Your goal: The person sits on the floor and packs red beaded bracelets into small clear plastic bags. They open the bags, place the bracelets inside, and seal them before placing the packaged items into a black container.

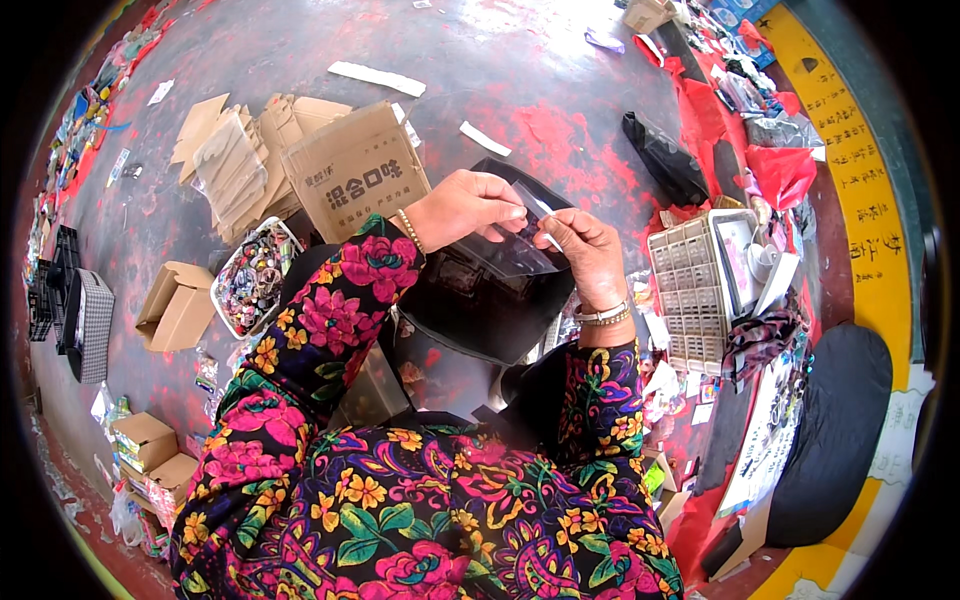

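Clear plastic bag [518, 259] between both hands, above black tub [500, 335]. Left hand [468, 209]: thumb and fingertips pinched on bag near upper edge. Right hand [590, 255]: thumb and forefinger pinched at bag's right side. Bag likely light, floppy, slippery; thin film probably creases, may tear if yanked. Best hold: edges, gentle fingertip pinch. Contents: cannot tell.
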The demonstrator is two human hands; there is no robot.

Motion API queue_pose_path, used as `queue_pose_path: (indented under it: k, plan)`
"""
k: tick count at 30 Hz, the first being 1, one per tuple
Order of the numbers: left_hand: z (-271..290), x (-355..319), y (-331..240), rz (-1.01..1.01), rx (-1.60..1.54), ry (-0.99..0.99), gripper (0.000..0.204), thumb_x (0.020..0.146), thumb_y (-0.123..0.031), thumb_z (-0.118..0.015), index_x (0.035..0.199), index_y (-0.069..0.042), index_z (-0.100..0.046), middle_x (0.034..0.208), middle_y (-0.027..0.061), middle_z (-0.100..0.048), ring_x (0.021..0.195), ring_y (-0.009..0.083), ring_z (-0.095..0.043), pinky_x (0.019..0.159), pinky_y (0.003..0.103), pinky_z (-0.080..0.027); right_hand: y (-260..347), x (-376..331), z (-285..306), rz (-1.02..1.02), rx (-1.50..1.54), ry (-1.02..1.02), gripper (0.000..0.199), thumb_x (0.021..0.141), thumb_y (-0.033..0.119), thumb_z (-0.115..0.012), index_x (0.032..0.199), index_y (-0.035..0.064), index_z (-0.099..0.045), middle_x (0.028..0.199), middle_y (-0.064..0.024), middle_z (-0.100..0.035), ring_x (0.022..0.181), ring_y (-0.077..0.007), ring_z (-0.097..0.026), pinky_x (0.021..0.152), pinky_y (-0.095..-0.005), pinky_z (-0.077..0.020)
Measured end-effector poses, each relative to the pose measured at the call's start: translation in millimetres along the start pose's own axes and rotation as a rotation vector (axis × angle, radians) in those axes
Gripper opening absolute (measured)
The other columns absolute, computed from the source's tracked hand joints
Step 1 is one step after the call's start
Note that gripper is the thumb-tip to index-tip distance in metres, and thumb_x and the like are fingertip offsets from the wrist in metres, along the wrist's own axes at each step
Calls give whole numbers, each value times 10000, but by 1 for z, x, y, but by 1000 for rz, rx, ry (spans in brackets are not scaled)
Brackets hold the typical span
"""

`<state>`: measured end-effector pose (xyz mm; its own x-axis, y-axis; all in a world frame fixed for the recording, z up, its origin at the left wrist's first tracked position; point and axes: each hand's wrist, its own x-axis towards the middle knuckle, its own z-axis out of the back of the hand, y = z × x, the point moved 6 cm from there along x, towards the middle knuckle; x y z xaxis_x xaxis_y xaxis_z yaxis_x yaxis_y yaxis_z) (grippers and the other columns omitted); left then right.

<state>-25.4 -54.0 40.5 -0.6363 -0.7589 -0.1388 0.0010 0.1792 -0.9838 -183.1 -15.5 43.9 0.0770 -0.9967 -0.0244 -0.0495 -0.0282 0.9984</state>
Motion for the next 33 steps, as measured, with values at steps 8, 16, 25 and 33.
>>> queue_pose_path:
  k: [8,16,25,33]
  plan:
    - [3,3,9,50,-155,39,267,921,-250,-510,1023,-15,-588,925,103,-641,862,170,-624,744,281,-505,-6,1,2,-19,66,-53,107,865,85,-583,862,-2,-644,723,-24,-632,656,-70,-573,600,-195,-437]
    - [0,-2,0,40,-144,25,268,899,-208,-546,1088,-22,-586,944,90,-644,843,158,-627,731,270,-504,-1,-1,7,45,-43,-153,96,866,72,-581,882,-1,-641,732,-35,-642,652,-81,-581,601,-197,-440]
    - [12,7,-1,-250,125,-189,203,876,-65,-543,1049,-1,-625,996,94,-649,930,149,-614,790,270,-492,7,0,29,405,-198,-439,103,857,97,-604,920,19,-630,868,-5,-625,761,-68,-550,677,-214,-435]
    - [-12,-20,-41,-889,880,-480,279,813,23,-515,1073,-2,-611,1092,169,-605,1052,277,-570,908,333,-442,-8,0,-10,77,272,-175,319,885,331,-565,970,28,-621,878,-46,-655,807,-124,-606,663,-241,-439]
